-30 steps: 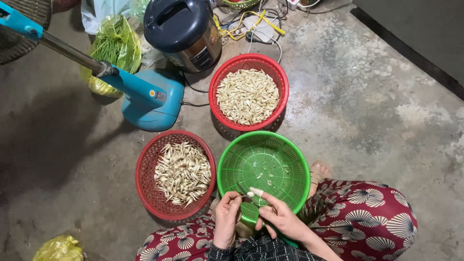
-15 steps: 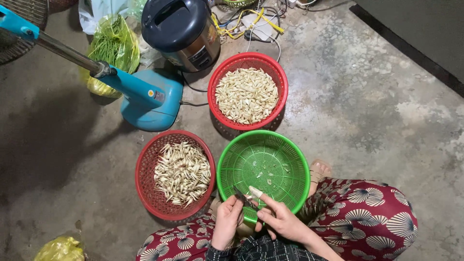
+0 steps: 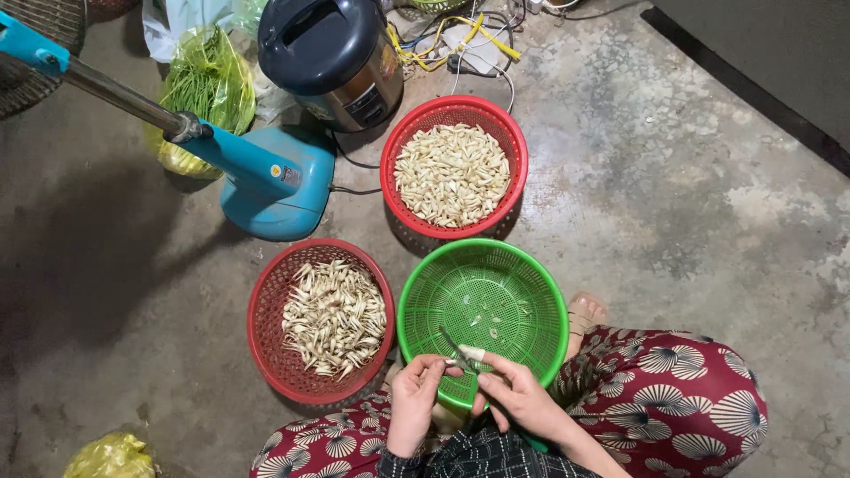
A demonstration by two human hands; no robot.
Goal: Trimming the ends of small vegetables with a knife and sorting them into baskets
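Left hand point(image 3: 414, 398) and right hand point(image 3: 522, 403) meet at bottom centre of frame, over near rim of green basket point(image 3: 540, 283). Right fingers pinch pale clove point(image 3: 471, 353), long axis running up-left; left hand closed on small knife point(image 3: 450, 341), blade touching clove. Left red basket point(image 3: 266, 305) nearer left hand; far red basket point(image 3: 518, 142) above. Bare floor at right.

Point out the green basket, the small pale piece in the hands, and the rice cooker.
green basket point(image 3: 540, 288), head view, right rim.
small pale piece point(image 3: 472, 353), head view, its middle.
rice cooker point(image 3: 314, 40), head view, dark lid.
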